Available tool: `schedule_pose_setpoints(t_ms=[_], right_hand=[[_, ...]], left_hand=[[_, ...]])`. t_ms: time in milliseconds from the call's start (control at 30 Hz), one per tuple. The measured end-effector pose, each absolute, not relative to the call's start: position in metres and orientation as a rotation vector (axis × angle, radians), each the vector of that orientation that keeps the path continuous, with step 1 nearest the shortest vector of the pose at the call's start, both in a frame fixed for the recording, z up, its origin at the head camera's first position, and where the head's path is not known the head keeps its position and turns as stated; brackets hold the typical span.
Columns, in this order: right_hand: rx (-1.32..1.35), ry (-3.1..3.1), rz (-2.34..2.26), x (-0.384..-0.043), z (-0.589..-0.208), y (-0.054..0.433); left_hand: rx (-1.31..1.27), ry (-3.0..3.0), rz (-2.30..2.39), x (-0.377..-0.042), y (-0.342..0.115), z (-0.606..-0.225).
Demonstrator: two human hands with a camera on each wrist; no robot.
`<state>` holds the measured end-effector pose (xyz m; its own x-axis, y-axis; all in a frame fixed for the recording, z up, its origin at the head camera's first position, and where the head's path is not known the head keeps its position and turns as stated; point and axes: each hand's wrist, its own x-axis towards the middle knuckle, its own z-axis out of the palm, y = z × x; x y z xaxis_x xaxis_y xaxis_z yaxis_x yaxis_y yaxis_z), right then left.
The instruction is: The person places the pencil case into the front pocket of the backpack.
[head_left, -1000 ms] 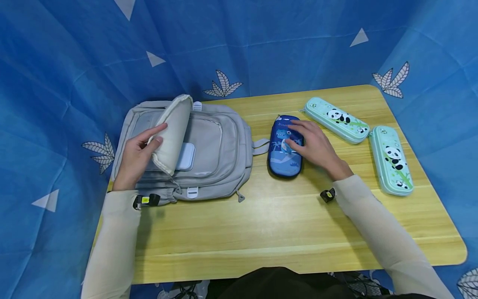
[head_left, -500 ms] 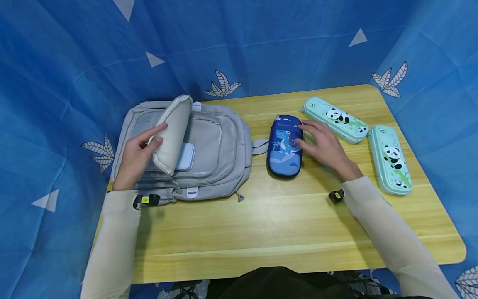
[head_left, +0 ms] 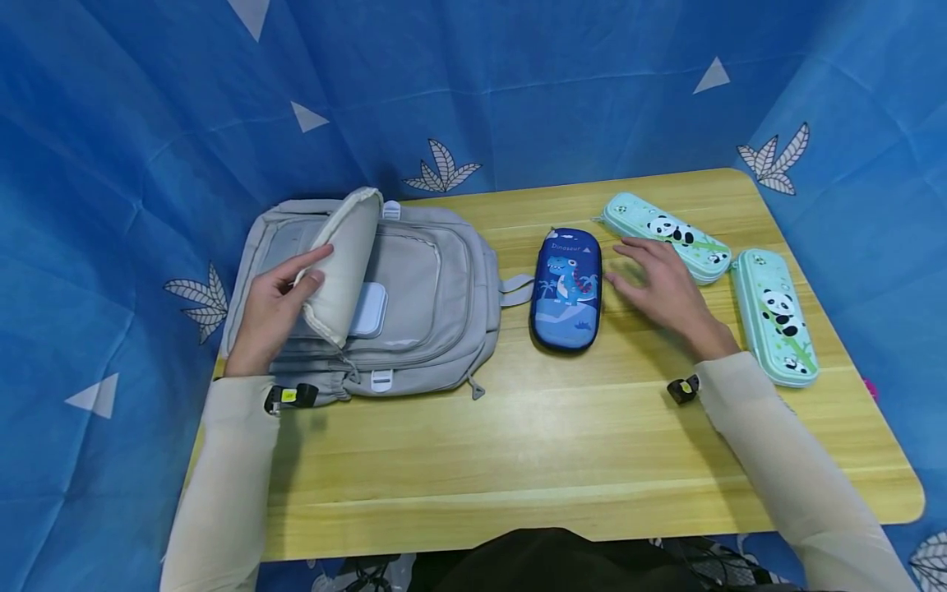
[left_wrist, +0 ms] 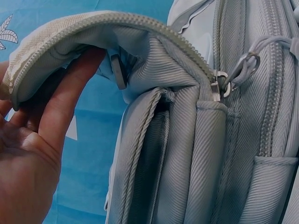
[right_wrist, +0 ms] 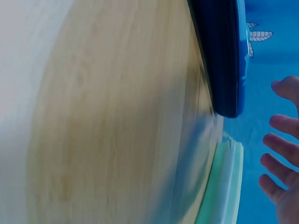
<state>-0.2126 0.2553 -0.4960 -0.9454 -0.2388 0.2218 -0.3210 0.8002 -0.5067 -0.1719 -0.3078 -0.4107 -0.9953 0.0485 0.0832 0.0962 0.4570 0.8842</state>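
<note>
My left hand pinches the edge of the grey backpack's front flap, folding it back; the left wrist view shows fingers under the zippered edge. Beneath the flap, a pale blue-white rounded object peeks out of the grey backpack. To the backpack's right lies a dark blue dinosaur pencil case, flat on the table. My right hand, fingers spread and holding nothing, hovers just right of that case, close to a mint panda pencil case.
A second mint panda pencil case lies near the right edge of the wooden table. The backpack's top loop reaches to the dinosaur case. Blue printed cloth hangs behind the table.
My right hand has moved rightward off the dinosaur pencil case, which stays in place. My left hand keeps hold of the flap, unmoved.
</note>
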Motion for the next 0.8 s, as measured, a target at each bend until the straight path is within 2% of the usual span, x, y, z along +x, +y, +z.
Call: schedule_pose_setpoints(t_ms=[800], right_hand=[[0.298,-2.849,0.791,-0.213,-0.488,0.302]], left_hand=[[-0.136,-2.621,-1.630,-0.173,-0.310,-0.415]])
